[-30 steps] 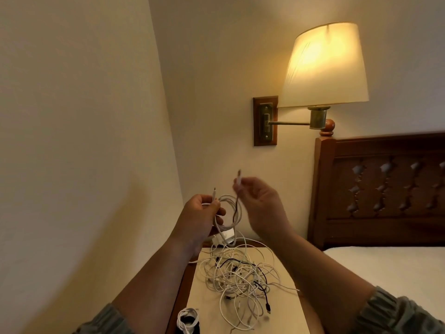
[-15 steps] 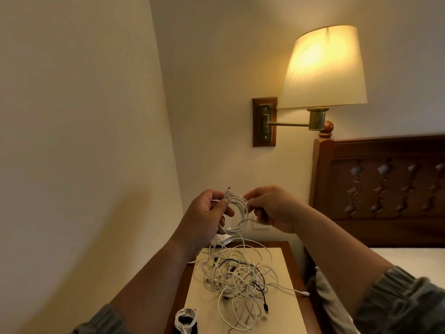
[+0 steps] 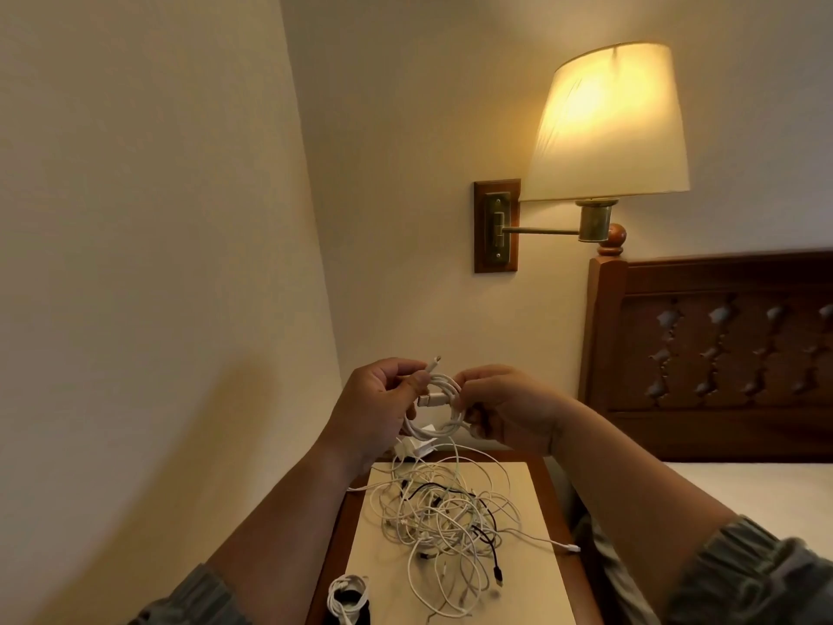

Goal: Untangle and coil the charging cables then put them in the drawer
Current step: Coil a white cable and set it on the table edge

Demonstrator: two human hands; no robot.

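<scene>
Cream walls (image 3: 135,218) are joined in a corner at 11 o'clock. A lit lamp (image 3: 608,124) is mounted on a wooden plate (image 3: 496,225) at 1 o'clock. A carved headboard (image 3: 721,354) and white bed (image 3: 743,489) are seen at 3 o'clock, and a nightstand (image 3: 536,584) at 6 o'clock.

No readable text, label, brand or number anywhere.

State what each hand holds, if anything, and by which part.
A coiled white cable: left hand grips the coil's left side, near a plug end; right hand pinches its right side.
</scene>
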